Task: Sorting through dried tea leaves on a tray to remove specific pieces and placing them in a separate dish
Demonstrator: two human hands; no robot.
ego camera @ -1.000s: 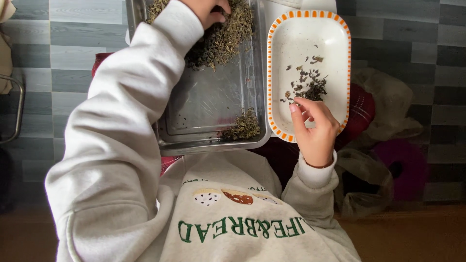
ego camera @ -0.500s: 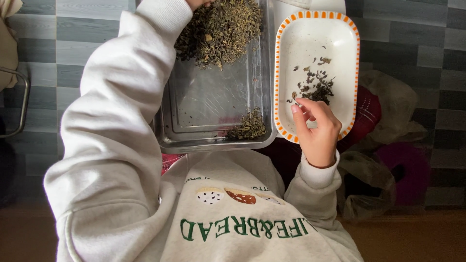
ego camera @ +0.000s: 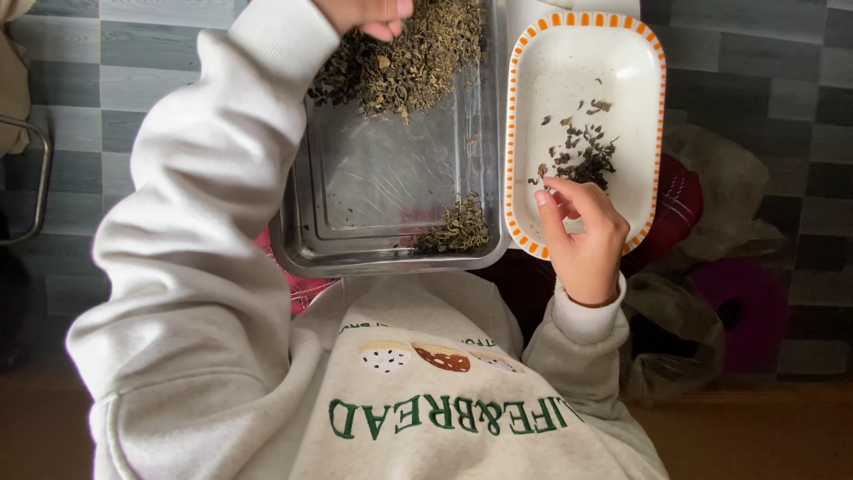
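A steel tray (ego camera: pixel 391 253) rests on my lap. It holds a big heap of dried green-brown leaves (ego camera: pixel 404 58) at its far end and a small clump (ego camera: pixel 458 229) in its near right corner. My left hand (ego camera: pixel 364 13) is at the top edge, fingers bunched and touching the big heap; most of the hand is cut off. Beside the tray on the right lies a white oblong dish with an orange dashed rim (ego camera: pixel 635 80), holding a few dark sorted bits (ego camera: pixel 582 156). My right hand (ego camera: pixel 577 236) hovers over the dish's near end, fingertips pinched together just short of those bits.
A grey plank-pattern floor surrounds me. A metal chair leg (ego camera: pixel 35 178) stands at the left. Crumpled bags and red and purple cloth (ego camera: pixel 711 231) lie to the right of the dish. My pale sweatshirt (ego camera: pixel 409 391) fills the bottom.
My left hand has lifted slightly off the leaf heap toward the top edge. My right hand stays at the dish, fingers curled a little tighter. The view has shifted slightly.
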